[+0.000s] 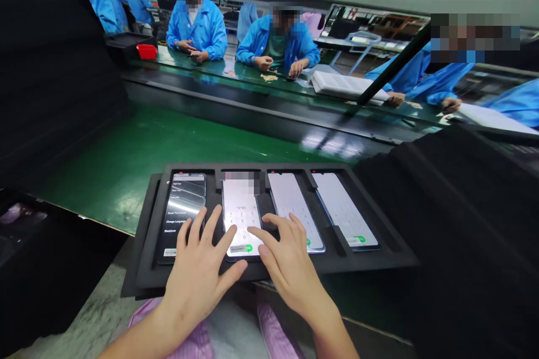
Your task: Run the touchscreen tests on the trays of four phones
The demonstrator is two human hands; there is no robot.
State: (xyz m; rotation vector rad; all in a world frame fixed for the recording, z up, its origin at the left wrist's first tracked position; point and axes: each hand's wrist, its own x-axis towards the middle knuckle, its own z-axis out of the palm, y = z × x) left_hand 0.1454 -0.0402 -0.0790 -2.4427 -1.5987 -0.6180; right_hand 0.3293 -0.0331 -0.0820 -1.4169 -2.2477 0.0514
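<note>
A black tray [366,261] lies in front of me with several phones side by side in its slots. My left hand [197,272] rests open, fingers spread, over the gap between the leftmost phone [185,202], which shows a dark menu, and the second phone [240,207], which shows a white keypad. Beside it, my right hand [288,261] is open too. Its index finger touches the lower part of the second phone's screen and its other fingers lie on the third phone [290,196]. The fourth phone [343,210] is untouched.
The tray sits on the near edge of a green conveyor belt [126,151]. Black screens stand at my left [50,84] and right [463,224]. Across the belt, several people in blue coats work at a table with a red bin [147,51] and white trays [345,85].
</note>
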